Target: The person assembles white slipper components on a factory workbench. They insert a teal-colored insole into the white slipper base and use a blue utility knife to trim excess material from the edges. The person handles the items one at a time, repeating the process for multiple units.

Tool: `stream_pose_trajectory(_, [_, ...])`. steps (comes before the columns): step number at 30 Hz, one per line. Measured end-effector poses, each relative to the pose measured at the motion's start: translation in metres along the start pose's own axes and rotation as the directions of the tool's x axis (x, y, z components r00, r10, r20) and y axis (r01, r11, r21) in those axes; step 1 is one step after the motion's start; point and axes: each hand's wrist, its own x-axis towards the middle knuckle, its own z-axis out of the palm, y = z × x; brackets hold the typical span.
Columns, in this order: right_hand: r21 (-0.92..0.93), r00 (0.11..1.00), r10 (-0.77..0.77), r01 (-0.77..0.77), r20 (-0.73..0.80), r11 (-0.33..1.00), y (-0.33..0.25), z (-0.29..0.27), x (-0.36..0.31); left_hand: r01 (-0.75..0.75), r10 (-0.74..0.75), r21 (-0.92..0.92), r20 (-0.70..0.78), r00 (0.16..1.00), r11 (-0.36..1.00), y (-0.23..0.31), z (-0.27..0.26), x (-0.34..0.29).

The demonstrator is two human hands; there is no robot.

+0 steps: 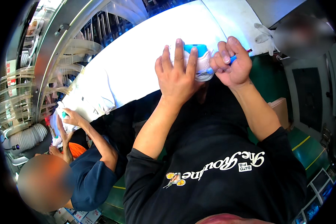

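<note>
A white shoe (204, 64) with a turquoise shoe last (200, 49) inside it is held over the near edge of the bright white table. My left hand (177, 71) grips it from the left, with fingers laid across its side and the thumb underneath, mostly hidden. My right hand (231, 63) is closed around a slim blue-handled tool (233, 59) at the shoe's right side. The tool's dark end sticks out beyond my fingers. Its other end points at the shoe, and whether it touches cannot be made out.
The long white table (138, 63) curves away to the left. There a co-worker in a dark shirt (91, 179) handles another white piece with turquoise in it. White gloves (265, 35) lie at the table's right end. Clear hoses (67, 67) and a ribbed duct (28, 138) stand at far left.
</note>
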Motion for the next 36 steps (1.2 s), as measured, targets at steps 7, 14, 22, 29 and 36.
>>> stream_pose_trajectory(7, [0.38,0.995,0.034,0.006,-0.099,0.925,-0.025,-0.023,0.007,-0.008,0.009,-0.058,0.017,1.0,0.998,-0.006,-0.008,-0.011])
stream_pose_trajectory(14, [-0.394,0.963,-0.012,-0.099,-0.269,0.914,-0.061,-0.048,0.024,0.011,-0.019,-0.191,-0.038,0.999,0.982,-0.021,-0.016,-0.016])
stream_pose_trajectory(22, [-0.983,0.99,-0.142,-0.032,-0.007,-0.179,0.018,-0.024,0.08,0.015,-0.047,-0.329,-0.089,0.995,0.944,-0.044,-0.028,-0.023])
stream_pose_trajectory(29, [-0.744,0.924,0.23,0.08,0.305,0.664,0.03,0.0,0.028,0.018,-0.12,-0.52,-0.164,0.979,0.854,-0.061,-0.03,-0.03])
stream_pose_trajectory(36, [-0.826,0.823,0.525,-0.133,0.216,0.548,0.027,0.034,0.017,-0.073,-0.011,-0.428,-0.192,0.981,0.901,-0.063,-0.026,-0.031])
